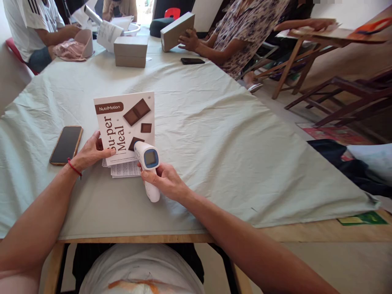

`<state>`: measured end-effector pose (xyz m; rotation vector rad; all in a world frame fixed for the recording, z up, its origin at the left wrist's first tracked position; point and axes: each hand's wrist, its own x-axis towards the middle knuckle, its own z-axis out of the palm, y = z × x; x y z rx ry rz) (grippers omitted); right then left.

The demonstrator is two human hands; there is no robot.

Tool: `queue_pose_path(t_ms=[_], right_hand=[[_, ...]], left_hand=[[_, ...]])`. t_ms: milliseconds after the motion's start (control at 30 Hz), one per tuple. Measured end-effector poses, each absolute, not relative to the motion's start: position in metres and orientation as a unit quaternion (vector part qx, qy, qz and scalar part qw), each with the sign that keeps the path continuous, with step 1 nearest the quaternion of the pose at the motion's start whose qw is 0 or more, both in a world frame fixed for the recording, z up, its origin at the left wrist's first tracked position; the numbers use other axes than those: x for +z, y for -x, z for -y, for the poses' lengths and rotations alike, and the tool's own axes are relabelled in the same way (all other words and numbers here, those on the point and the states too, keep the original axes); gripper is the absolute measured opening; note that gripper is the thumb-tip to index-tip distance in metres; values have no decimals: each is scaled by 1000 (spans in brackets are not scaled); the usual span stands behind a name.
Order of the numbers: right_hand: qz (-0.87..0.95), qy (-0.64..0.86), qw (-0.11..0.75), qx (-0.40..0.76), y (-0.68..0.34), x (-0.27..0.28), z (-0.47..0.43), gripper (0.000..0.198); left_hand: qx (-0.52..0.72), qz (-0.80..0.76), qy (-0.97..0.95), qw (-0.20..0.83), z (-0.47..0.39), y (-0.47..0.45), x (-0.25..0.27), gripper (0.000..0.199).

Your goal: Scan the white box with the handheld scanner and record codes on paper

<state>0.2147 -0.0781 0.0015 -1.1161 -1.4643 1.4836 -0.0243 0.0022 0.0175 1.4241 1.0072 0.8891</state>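
Note:
My left hand [92, 152] is closed on the left edge of a white box [128, 126] printed "NutriMotion Su-per Meal" with brown chocolate pieces; the thumb lies across its front. In my right hand [167, 179] is a white infrared thermometer [150, 161] with a blue-rimmed grey screen facing me. Its head overlaps the lower right corner of the box; whether they touch I cannot tell. Printed paper sheets [125, 169] lie under the box's lower edge. Left of my left hand rests a smartphone [66, 145] with a dark screen.
A pale cloth [214, 163] covers the table. At the far end stand a grey-brown box [131, 52], a pink cloth [72, 50] and a black phone [192, 61]. One person on the right holds another box [177, 32]; others sit at the back left. A wooden side table [318, 38] stands right.

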Motion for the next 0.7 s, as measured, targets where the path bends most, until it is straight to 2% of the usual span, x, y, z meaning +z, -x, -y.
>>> queue_pose_path(t_ms=[333, 700], right_hand=[[580, 408, 311, 633, -230, 18, 77, 43], [589, 449, 285, 609, -242, 32, 85, 33]], left_hand=[[379, -442, -613, 535, -1, 25, 22, 66], [385, -449, -634, 498, 0, 24, 27, 59]])
